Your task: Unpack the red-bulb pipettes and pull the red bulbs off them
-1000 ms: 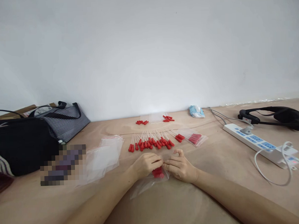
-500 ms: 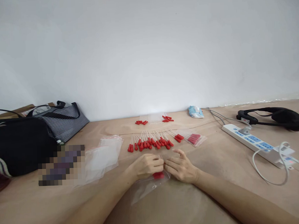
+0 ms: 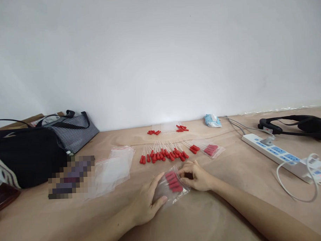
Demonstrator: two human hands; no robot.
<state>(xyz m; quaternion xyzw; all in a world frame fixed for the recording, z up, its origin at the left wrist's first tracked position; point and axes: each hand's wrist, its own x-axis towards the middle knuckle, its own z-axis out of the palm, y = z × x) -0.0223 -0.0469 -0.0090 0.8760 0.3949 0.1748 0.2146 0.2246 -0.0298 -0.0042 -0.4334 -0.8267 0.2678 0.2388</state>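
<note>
A clear zip bag point(image 3: 164, 189) lies in front of me, with several red-bulbed droppers point(image 3: 174, 183) side by side in it. My left hand point(image 3: 147, 201) rests on the bag's left part, thumb and fingers spread apart. At the bag's right edge, the curled fingers of my right hand point(image 3: 195, 175) pinch the plastic. Just beyond my hands is a loose row of droppers point(image 3: 161, 155), red bulbs toward me and thin clear stems pointing away. To its right lies another bag of droppers point(image 3: 211, 150).
Flat empty zip bags point(image 3: 112, 171) are stacked at left, near a blurred-out object point(image 3: 71, 178) and a black bag point(image 3: 27, 156). More droppers point(image 3: 181, 128) lie by the wall. At right are a power strip point(image 3: 274, 153) with cables, a black headset point(image 3: 294, 126) and a blue-white packet point(image 3: 212, 120).
The bag has turned and its red bulbs now show. My left hand has drawn back to the left and opened. My right hand stays at the bag's right edge.
</note>
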